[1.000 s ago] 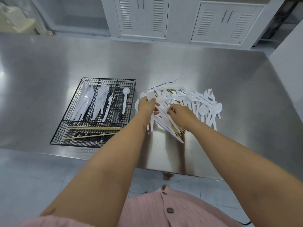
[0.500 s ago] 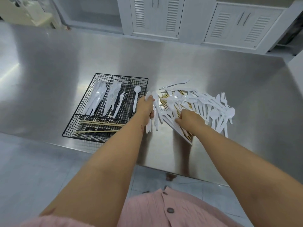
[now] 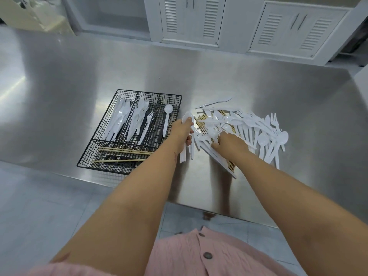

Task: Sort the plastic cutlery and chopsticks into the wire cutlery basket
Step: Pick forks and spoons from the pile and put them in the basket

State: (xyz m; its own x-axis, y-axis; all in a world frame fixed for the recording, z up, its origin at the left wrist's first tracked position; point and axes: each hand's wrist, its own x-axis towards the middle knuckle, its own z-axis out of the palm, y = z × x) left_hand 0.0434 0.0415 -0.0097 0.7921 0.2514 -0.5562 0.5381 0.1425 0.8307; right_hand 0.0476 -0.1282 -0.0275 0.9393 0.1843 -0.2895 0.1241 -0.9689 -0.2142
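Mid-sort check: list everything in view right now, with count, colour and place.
wire cutlery basket: one, black, table's left.
plastic knives: several, white, basket's left long compartment.
plastic forks: several, white, middle compartment.
plastic spoon: one, white, right compartment.
wooden chopsticks: a few, tan, front crosswise compartment.
loose cutlery pile: many pieces, white with tan chopsticks, right of basket.
stainless steel table: one, silver, under everything.
louvred cabinets: white, behind the table.
left hand: grips a bundle of plastic spoons, white, beside the basket.
right hand: in the pile, grip unclear.
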